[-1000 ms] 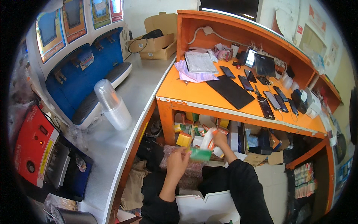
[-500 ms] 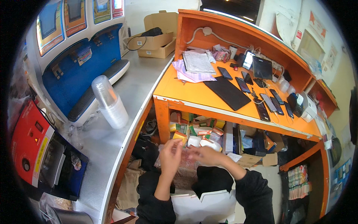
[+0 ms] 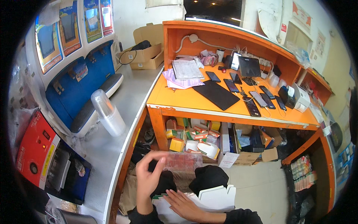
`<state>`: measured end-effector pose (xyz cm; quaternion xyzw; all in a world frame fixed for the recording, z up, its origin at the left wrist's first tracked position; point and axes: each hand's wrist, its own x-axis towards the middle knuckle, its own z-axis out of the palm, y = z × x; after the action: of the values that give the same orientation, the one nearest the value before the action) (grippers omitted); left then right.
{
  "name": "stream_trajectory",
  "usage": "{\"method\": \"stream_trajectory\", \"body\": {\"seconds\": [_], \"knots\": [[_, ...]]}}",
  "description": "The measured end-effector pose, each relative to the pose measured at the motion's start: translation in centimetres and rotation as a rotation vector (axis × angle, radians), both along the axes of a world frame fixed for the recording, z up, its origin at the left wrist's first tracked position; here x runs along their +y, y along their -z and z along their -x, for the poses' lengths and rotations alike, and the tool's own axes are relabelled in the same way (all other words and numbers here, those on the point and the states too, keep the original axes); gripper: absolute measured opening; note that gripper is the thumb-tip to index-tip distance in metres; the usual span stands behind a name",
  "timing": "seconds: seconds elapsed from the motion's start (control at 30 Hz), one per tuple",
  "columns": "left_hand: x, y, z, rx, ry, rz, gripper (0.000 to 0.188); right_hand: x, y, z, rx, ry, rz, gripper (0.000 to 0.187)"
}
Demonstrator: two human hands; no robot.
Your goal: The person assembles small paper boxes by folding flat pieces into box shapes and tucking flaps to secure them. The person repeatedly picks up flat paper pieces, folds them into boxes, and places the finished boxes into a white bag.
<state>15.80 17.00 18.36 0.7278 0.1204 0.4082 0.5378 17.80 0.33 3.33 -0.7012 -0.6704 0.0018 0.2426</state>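
Leftmost, a red boxy metal machine with a round black knob (image 3: 34, 149) sits by the near left corner of the grey metal counter (image 3: 102, 153), and a white drinks dispenser with a blue recessed front (image 3: 80, 80) lines the counter's left edge. Between the dispenser and the counter's right edge leans a stack of clear plastic cups (image 3: 110, 118); an open brown cardboard box (image 3: 143, 54) stands at the far end.

Next comes the person's left hand (image 3: 148, 177), raised near the counter's right edge, its curved fingers parted from the thumb. The right hand (image 3: 185, 206), apart from the left, lies flat with fingers extended on a sheaf of stiff white cut cards (image 3: 220, 196), apparently across the person's lap. Whether it presses on them cannot be told.

Beyond the knees lies a bundle wrapped in clear film (image 3: 183, 160), near a jumble of yellow, green and white cartons (image 3: 203, 145) beneath the orange wooden desk (image 3: 167, 95). White and lilac papers (image 3: 186, 70) lie by the desk's left edge, a flat black rectangular sleeve (image 3: 216, 95) nears its front edge, and dark slab-shaped phones (image 3: 231, 85) spread rightward.
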Motion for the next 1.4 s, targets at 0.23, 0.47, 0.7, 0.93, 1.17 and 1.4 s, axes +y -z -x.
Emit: {"method": "stream_trajectory", "body": {"seconds": [0.23, 0.47, 0.7, 0.93, 1.17, 1.4], "knots": [[-1.6, 0.3, 5.1, 0.04, -0.115, 0.094, 0.008, -1.2, 0.3, 0.0, 0.165, -0.121, -0.118, 0.045], [-3.4, 1.1, 8.8, 0.031, -0.231, 0.162, 0.009, -2.3, -4.1, -0.6, 0.34, -0.085, -0.021, 0.022], [-5.8, 0.4, 9.1, -0.153, -0.126, 0.03, 0.009, -1.9, -9.9, -7.2, 0.549, 0.025, -0.159, 0.018], [-6.0, 0.1, 7.7, -0.021, -0.164, -0.017, 0.009, -0.6, -5.7, -2.1, 0.13, -0.014, 0.088, 0.058], [-4.7, 4.0, 12.0, 0.233, -0.331, -0.013, 0.011, -3.1, -3.8, -0.3, 0.239, -0.025, 0.04, 0.047], [-4.9, 8.3, 15.2, 0.489, -0.309, 0.026, 0.014, -2.5, -8.0, -1.1, 0.52, 0.047, 0.014, 0.025]]}}
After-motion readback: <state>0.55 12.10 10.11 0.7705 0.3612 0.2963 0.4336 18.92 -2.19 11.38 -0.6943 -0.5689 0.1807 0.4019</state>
